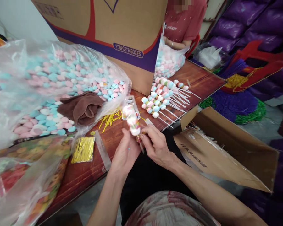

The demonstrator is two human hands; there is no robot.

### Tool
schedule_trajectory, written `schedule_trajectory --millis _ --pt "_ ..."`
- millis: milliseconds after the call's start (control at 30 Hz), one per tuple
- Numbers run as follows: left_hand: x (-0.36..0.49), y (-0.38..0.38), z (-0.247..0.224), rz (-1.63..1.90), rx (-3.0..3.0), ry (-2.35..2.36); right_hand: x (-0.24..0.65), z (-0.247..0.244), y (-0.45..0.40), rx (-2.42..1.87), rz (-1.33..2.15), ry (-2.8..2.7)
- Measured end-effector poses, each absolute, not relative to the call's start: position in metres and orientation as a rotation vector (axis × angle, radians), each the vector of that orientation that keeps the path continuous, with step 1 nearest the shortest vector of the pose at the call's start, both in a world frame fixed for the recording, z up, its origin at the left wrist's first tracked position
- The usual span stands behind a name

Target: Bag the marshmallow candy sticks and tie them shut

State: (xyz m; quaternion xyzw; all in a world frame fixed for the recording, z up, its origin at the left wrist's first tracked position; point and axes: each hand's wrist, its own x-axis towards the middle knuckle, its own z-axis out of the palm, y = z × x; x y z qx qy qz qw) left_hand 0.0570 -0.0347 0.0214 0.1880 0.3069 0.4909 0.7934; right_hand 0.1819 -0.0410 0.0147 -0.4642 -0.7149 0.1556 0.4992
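Note:
A marshmallow skewer [133, 121], blurred by motion, stands tilted in front of me with its stick pointing down towards my lap. My left hand [125, 152] is closed around its lower end, thumb beside the bottom marshmallow and the other fingers mostly hidden. With thumb and fingertips, my right hand [157, 145] pinches the neck just below the marshmallows, where something reddish and shiny shows. Beyond the hands lie yellow twist ties [110, 120], loose on the table, and a small printed card [131, 105].
Finished-looking skewers [159, 97] lie piled on the table [191, 75]. Left are a large bag of marshmallows [68, 72], a brown cloth [81, 108], a pack of gold ties [83, 150] and a bag of gummy rings [54, 175]. A carton [132, 28] stands behind; an open box [226, 157] sits right. A person [184, 25] sits opposite.

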Motion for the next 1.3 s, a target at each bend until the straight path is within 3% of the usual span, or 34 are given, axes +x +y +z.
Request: schedule_trajectory --millis 133,300,567,700,800,1000,1200,1300 --pt "0.053 -0.04 0.027 1.228 0.819 0.892 0.186 0.033 -0.046 -1.125 0.563 -1.6" --pt "0.056 -0.045 0.018 1.114 0.883 1.086 0.187 0.045 -0.055 -1.071 0.595 -1.542" --pt "0.085 -0.045 0.019 1.132 0.968 1.026 0.201 0.023 -0.089 -1.245 1.216 -1.135" --pt "0.085 -0.012 0.017 0.942 1.562 0.968 0.227 0.0 -0.103 -1.229 1.179 -0.746" --pt "0.067 0.041 0.01 1.042 1.841 1.221 0.281 -0.011 -0.103 -1.162 1.04 -0.451" --pt "0.041 0.112 -0.016 0.888 1.984 1.561 0.369 -0.013 -0.089 -1.195 0.796 -0.215" --pt "0.042 0.106 -0.018 1.075 1.662 1.463 0.286 0.004 -0.075 -1.309 0.643 -0.611" --pt "0.042 0.092 -0.006 1.168 1.558 1.392 0.236 0.011 -0.063 -1.402 0.847 -0.965"
